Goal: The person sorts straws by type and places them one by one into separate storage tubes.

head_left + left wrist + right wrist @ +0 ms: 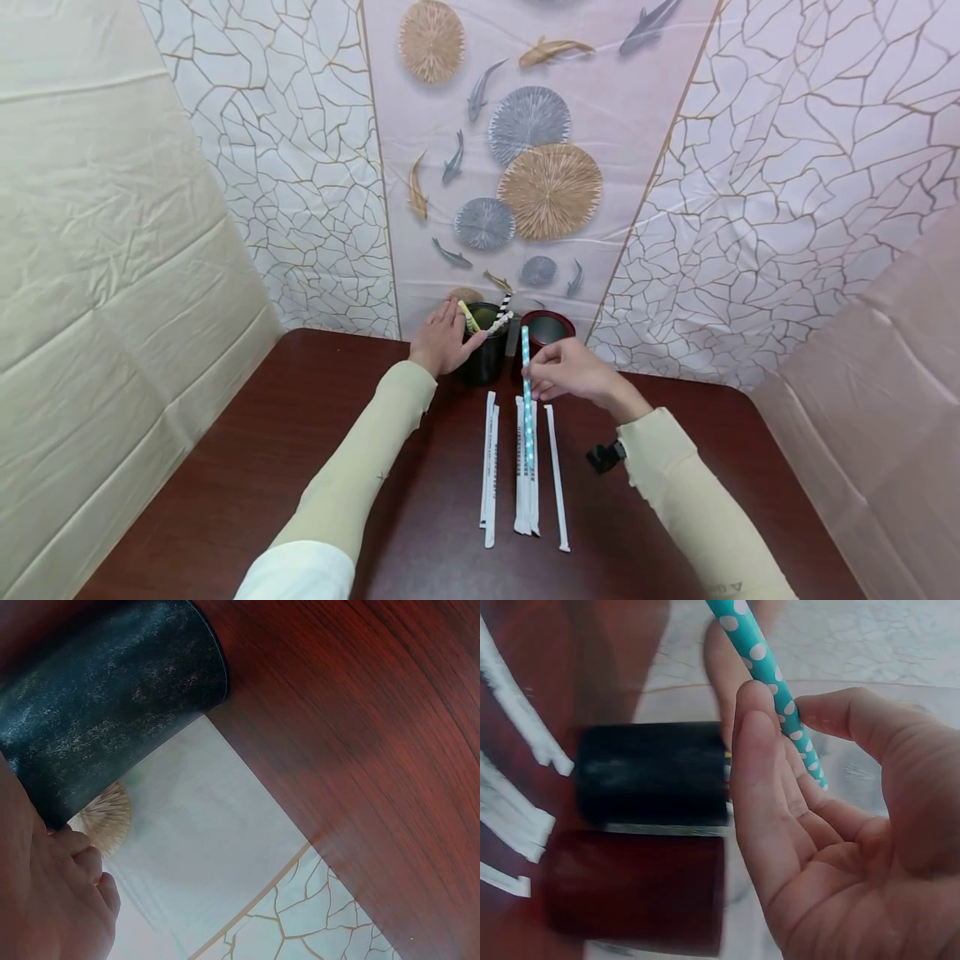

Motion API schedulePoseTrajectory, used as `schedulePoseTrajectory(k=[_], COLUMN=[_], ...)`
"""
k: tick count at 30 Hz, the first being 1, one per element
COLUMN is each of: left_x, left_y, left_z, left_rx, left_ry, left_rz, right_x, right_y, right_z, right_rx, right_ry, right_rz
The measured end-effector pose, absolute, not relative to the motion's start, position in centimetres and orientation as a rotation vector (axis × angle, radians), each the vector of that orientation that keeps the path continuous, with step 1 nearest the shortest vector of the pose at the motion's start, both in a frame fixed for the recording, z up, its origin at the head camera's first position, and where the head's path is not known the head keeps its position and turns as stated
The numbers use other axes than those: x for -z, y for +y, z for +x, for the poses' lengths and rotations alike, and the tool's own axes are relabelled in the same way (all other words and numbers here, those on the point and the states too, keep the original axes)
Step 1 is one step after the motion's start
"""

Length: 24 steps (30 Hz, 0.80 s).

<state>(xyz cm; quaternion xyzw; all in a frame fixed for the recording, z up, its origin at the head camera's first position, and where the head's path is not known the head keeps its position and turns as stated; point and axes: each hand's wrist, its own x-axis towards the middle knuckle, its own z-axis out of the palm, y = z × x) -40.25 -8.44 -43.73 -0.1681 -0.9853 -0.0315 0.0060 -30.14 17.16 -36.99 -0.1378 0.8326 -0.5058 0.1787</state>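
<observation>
My right hand (572, 371) pinches a teal paper straw with white dots (527, 350) between thumb and fingers, above the table. In the right wrist view the straw (759, 652) slants across the fingertips. At the back, my left hand (442, 340) holds the black cup (483, 362) near its rim, fingers on the far left side and thumb toward the front. Several patterned straws stand in that cup, among them a yellow one (469, 317) and a black-and-white striped one (504, 305). In the left wrist view, knuckles show beside the dark cup wall (127, 697).
A dark red cup (568, 322) stands right of the black one, behind my right hand. Nearer on the brown table (420, 517) lie several white paper-wrapped straws: a left group (489, 467), a middle group (522, 500) and a single one (557, 479). A patterned cloth (322, 167) hangs behind.
</observation>
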Motion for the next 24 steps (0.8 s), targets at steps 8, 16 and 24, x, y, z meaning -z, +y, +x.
schedulePoseTrajectory(k=[8, 16, 24], left_x=[43.9, 43.8, 43.9], left_y=[-8.4, -8.3, -8.3], left_z=[-40.8, -40.7, -40.7], left_rx=[0.082, 0.087, 0.089], left_ry=[-3.098, -3.115, -3.106], left_rz=[-0.517, -0.508, -0.514], right_x=[32.9, 29.0, 27.2], right_y=[17.1, 16.4, 14.9], right_z=[-30.8, -31.0, -31.1], right_rx=[1.533, 1.573, 1.581], right_ry=[2.503, 2.787, 3.139], right_rz=[-0.465, -0.548, -0.649])
